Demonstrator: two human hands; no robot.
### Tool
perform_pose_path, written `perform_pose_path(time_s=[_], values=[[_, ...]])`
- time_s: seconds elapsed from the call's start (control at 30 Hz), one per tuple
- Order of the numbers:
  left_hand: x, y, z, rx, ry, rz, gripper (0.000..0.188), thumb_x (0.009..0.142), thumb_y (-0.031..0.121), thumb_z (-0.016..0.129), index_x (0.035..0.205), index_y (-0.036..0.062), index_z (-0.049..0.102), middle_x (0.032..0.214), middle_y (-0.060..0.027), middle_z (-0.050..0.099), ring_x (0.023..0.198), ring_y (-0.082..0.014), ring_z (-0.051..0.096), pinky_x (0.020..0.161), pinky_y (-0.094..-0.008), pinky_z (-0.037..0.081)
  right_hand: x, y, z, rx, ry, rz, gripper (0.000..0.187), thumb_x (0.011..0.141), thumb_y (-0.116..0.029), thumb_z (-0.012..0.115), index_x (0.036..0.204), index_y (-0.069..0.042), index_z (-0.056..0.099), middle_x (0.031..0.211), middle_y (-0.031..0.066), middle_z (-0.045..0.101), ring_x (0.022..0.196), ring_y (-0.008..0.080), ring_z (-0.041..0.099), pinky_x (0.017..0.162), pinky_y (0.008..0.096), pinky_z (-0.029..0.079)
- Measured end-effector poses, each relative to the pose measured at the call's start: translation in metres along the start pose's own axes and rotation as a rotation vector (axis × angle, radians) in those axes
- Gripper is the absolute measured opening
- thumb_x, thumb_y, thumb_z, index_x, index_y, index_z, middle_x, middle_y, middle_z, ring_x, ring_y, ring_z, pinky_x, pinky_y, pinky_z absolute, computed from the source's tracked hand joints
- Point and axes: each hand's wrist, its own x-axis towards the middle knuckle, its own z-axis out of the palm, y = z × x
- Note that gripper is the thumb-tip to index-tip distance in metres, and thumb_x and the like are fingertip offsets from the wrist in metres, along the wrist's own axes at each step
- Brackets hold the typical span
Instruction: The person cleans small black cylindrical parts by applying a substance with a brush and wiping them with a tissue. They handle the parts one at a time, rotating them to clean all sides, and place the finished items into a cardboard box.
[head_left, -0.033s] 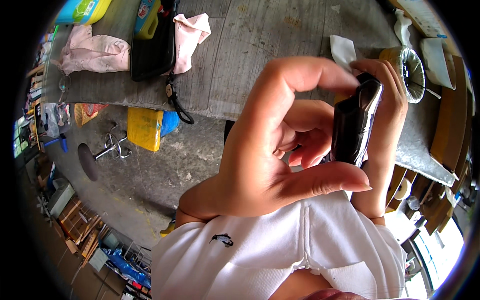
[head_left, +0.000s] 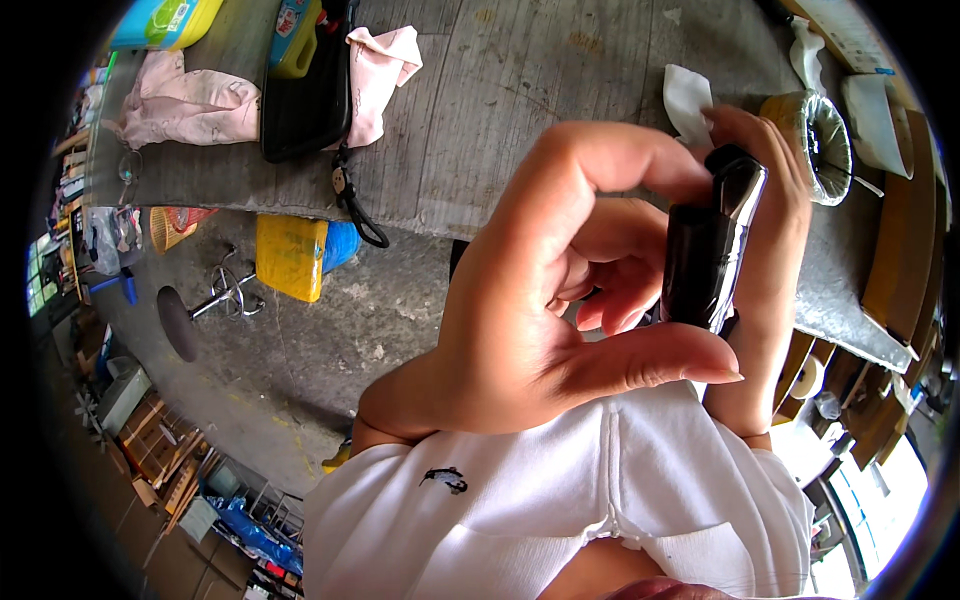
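Note:
A glossy black object (head_left: 700, 255) with faceted, reflective sides is held upright in front of my chest; its exact kind is unclear. My left hand (head_left: 560, 270) grips it, thumb across the lower end, bent index finger at the top, the other fingers curled behind. On the far side is my right hand (head_left: 785, 190), its bent fingers close round the upper end. The object hides the right thumb and palm. Just beyond the fingertips, a white piece of paper (head_left: 686, 100) lies on the grey table (head_left: 480, 110).
Left on the table are pink cloth (head_left: 190, 105), a black slab with a strap (head_left: 305, 115) and a blue-and-yellow bottle (head_left: 293, 45). At the right stand a lined bin (head_left: 828, 150) and cardboard (head_left: 900, 230). A yellow container (head_left: 288, 255) and stool (head_left: 180, 322) are on the floor.
The bent left index finger has moved slightly lower. The object's top has tilted a little, and the right fingertips have shifted up.

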Motion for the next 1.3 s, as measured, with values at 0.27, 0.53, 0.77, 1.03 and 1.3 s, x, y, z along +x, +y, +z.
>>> perform_pose_path(time_s=[0.27, 0.53, 0.77, 1.03, 1.3], values=[[-0.005, 0.000, -0.002, 0.141, 0.015, 0.049, 0.085, 0.052, 0.014, 0.086, 0.119, -0.0030, 0.036, 0.083, -0.0192, 0.063, 0.073, -0.0263, 0.066, 0.061, -0.0308, 0.052, -0.008, 0.004, -0.011, 0.258, -0.124, 0.145, 0.013, 0.075, 0.001, 0.065, 0.087, 0.000, 0.060, 0.078, 0.0051, 0.053, 0.070, 0.0146, 0.054, 0.065, 0.0240, 0.043], [0.001, -0.003, -0.011, 0.715, -0.006, 0.275, 0.057, 0.057, 0.026, 0.083, 0.097, -0.0001, 0.053, 0.098, -0.0139, 0.063, 0.079, -0.0167, 0.057, 0.068, -0.0252, 0.044, -0.013, -0.035, -0.029, 1.251, -0.191, 0.531, 0.033, 0.075, -0.022, 0.072, 0.087, 0.000, 0.051, 0.103, 0.0218, 0.060, 0.085, 0.0193, 0.059, 0.077, 0.0286, 0.046], [0.007, -0.001, 0.006, 1.123, 0.110, 0.278, 0.047, 0.055, 0.028, 0.084, 0.083, 0.0029, 0.055, 0.116, -0.0159, 0.053, 0.102, -0.0274, 0.047, 0.086, -0.0381, 0.036, -0.014, -0.044, -0.024, 1.275, -0.088, 0.549, 0.034, 0.073, -0.018, 0.075, 0.092, 0.000, 0.054, 0.084, 0.0092, 0.060, 0.075, 0.0126, 0.056, 0.073, 0.0234, 0.045], [0.017, 0.002, 0.025, 1.553, 0.037, 0.218, 0.026, 0.071, 0.018, 0.070, 0.071, 0.0018, 0.050, 0.123, -0.0193, 0.048, 0.113, -0.0345, 0.041, 0.096, -0.0444, 0.031, -0.023, -0.035, -0.024, 0.815, -0.196, 0.165, 0.021, 0.072, 0.001, 0.073, 0.085, 0.001, 0.057, 0.084, 0.0072, 0.059, 0.093, 0.0169, 0.059, 0.087, 0.0291, 0.044], [0.020, -0.032, 0.001, 1.041, 0.034, 0.365, 0.035, 0.068, 0.027, 0.072, 0.082, 0.0023, 0.052, 0.129, -0.0218, 0.039, 0.119, -0.0357, 0.036, 0.097, -0.0453, 0.032, -0.011, -0.023, -0.017, 1.671, -0.390, 0.892, 0.038, 0.066, -0.013, 0.080, 0.078, -0.009, 0.044, 0.075, 0.0017, 0.056, 0.067, 0.0078, 0.055, 0.060, 0.0189, 0.044]])
